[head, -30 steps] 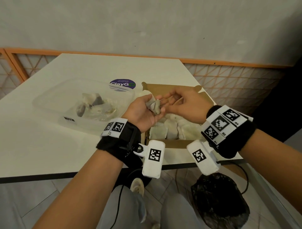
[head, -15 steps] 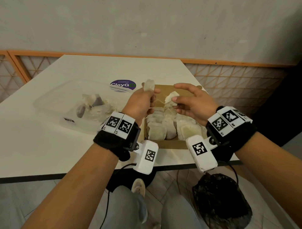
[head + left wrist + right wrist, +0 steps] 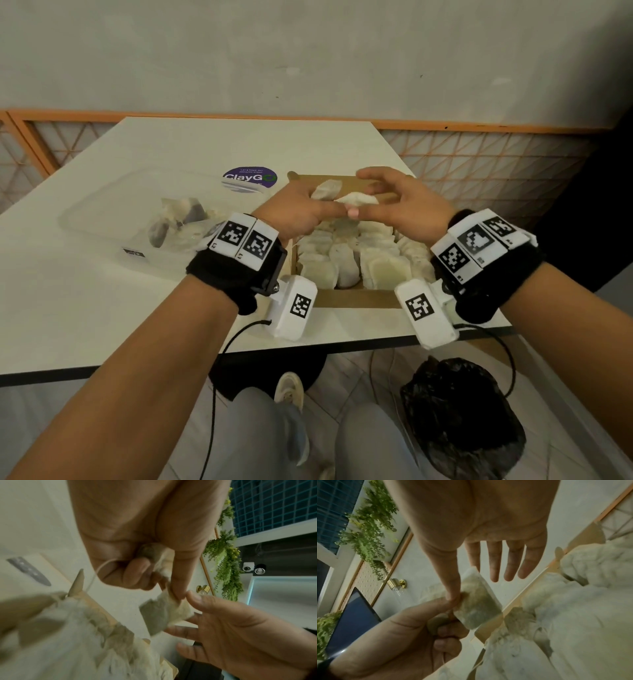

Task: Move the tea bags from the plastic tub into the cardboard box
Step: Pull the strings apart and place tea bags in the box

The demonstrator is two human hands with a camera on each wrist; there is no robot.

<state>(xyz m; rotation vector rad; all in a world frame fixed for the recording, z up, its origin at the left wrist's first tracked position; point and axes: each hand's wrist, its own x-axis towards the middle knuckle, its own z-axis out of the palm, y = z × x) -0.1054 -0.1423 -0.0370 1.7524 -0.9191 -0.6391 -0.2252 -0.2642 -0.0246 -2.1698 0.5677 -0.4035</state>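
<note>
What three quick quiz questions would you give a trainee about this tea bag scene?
1. True or false: some tea bags lie in the plastic tub.
2. The left hand and right hand are above: A the plastic tub, B the cardboard box, C neither.
3. Fill in: the right hand's thumb and forefinger pinch a ___.

Key: 1 true; 2 B; 3 tea bag, which the left hand also grips.
</note>
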